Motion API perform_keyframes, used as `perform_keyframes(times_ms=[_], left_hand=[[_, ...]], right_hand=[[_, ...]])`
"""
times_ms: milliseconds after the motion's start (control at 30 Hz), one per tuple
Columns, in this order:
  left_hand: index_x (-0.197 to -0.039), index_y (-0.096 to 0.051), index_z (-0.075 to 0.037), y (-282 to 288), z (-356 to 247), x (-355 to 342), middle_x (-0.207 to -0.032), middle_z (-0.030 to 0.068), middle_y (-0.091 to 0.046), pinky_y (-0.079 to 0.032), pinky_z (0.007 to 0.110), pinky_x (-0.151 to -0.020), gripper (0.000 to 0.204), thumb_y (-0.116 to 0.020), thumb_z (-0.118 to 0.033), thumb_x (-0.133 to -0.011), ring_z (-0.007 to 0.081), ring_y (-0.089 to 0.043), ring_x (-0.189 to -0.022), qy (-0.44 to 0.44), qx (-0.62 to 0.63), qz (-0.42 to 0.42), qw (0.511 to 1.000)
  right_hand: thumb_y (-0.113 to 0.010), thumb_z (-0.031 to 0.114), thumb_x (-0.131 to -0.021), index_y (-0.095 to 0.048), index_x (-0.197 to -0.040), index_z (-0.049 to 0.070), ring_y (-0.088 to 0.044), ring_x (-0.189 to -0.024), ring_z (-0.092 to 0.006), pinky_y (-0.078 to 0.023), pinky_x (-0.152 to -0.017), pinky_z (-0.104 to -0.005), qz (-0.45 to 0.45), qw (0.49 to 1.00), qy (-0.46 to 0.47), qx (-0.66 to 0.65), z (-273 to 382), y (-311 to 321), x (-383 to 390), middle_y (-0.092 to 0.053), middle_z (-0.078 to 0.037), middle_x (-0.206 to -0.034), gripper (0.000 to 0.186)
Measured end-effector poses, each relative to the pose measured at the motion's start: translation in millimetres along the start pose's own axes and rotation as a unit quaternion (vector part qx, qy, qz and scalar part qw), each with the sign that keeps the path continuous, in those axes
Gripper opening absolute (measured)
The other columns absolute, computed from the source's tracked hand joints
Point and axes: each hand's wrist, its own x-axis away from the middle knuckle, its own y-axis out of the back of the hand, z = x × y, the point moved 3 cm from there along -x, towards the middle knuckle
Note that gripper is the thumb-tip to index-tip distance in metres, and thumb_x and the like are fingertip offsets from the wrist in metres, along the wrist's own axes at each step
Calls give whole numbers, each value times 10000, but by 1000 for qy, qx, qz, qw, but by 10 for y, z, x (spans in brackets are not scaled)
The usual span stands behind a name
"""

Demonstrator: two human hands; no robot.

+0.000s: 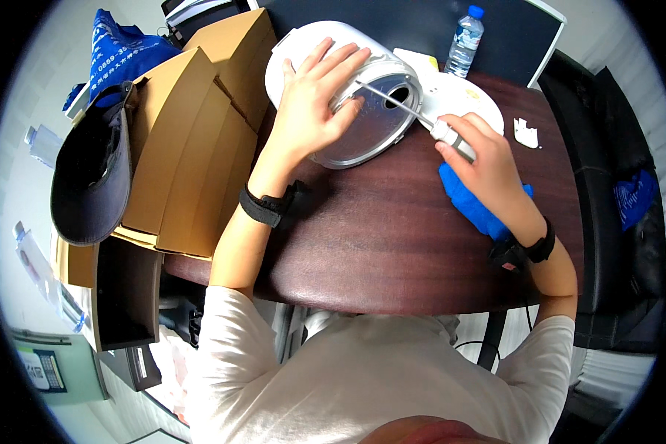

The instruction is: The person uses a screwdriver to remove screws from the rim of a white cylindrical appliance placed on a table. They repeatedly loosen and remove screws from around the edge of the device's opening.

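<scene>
A white cylindrical appliance point(288, 55) lies on its side at the top middle of the desk, its round, rimmed end point(359, 137) facing me, with a dark hole in it. My left hand point(318, 96) lies on it with fingers spread. My right hand point(481, 159) grips a screwdriver point(449, 135) by its white and grey handle; its metal shaft reaches up-left to the rim near my left hand, where I cannot make out exactly what the tip touches. A white round part point(472, 102) lies behind. Below my right hand is a blue cloth point(462, 200).
Cardboard boxes point(170, 155) with a dark cap point(85, 185) and a blue bag point(122, 52) stand left on the wooden desk point(362, 251). A water bottle point(464, 44) stands at the back before a dark partition point(392, 18). A small white piece point(525, 133) lies right. Black seating point(607, 251) is beyond.
</scene>
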Motion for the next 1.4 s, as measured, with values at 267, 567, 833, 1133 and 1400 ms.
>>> perform_keyframes(times_ms=[267, 567, 833, 1133, 1400], left_hand=[[-1411, -574, -119, 25, -7, -81, -1427, 150, -554, -289, 552, -1145, 654, -685, -250, -780, 368, -437, -1401, -13, -14, 5, 1000], [-1325, -578, -99, 26, -74, -137, -1386, 125, -550, -319, 603, -1102, 649, -784, -255, -730, 378, -433, -1379, -2, -76, 7, 997], [-1401, -551, -152, -17, -22, -89, -1492, 91, -521, -228, 814, -1069, 685, -762, -271, -759, 412, -376, -1445, -15, -75, 18, 997], [-1391, -553, -147, -23, -25, -96, -1466, 76, -544, -249, 816, -1049, 630, -737, -249, -797, 410, -392, -1431, -13, -78, 9, 997], [-1385, -556, -143, -45, -59, -88, -1463, 73, -547, -258, 817, -1042, 614, -735, -239, -806, 404, -397, -1428, -7, -80, 7, 997]], right_hand=[[-730, 143, -893, -652, -1164, 13, -667, -871, -300, -522, -756, -370, 56, 995, -42, -68, 88, 20, 87, -654, -137, -989, 311], [-733, 155, -902, -640, -1193, 9, -668, -855, -281, -528, -736, -361, 66, 996, -44, -43, 83, -24, 112, -649, -129, -1011, 338], [-745, 190, -888, -641, -1162, 30, -668, -819, -298, -525, -691, -384, 74, 994, -8, 81, 105, 87, 34, -646, -124, -959, 334], [-703, 233, -933, -649, -1123, 9, -676, -777, -303, -518, -696, -383, 108, 992, -42, 51, 132, 108, -31, -667, -151, -886, 298], [-682, 229, -957, -647, -1127, -9, -700, -821, -317, -528, -731, -397, 111, 989, -87, -49, 52, -100, 111, -703, -189, -938, 294]])
